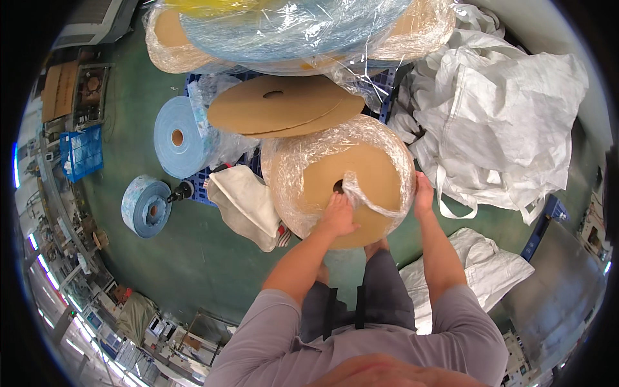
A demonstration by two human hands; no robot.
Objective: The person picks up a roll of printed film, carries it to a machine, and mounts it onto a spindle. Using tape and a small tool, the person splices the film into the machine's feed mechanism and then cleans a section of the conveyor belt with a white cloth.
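Head view, frame centre: left hand (pixel 338 215) grips torn plastic wrap at the core hole of a cardboard-faced roll (pixel 342 180), right hand (pixel 423 195) steadies its rim; unwrapping underway, needing firmer pulling.

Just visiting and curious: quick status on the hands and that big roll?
Left hand on wrapped roll, by the core hole. Right hand on its rim. Cardboard discs behind; white bags at right.

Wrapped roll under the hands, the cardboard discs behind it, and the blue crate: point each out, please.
Wrapped roll (pixel 377 169): head view, on its brown cardboard face.
Cardboard discs (pixel 284 106): head view, top disc's flat surface.
Blue crate (pixel 80 151): head view, its side wall.
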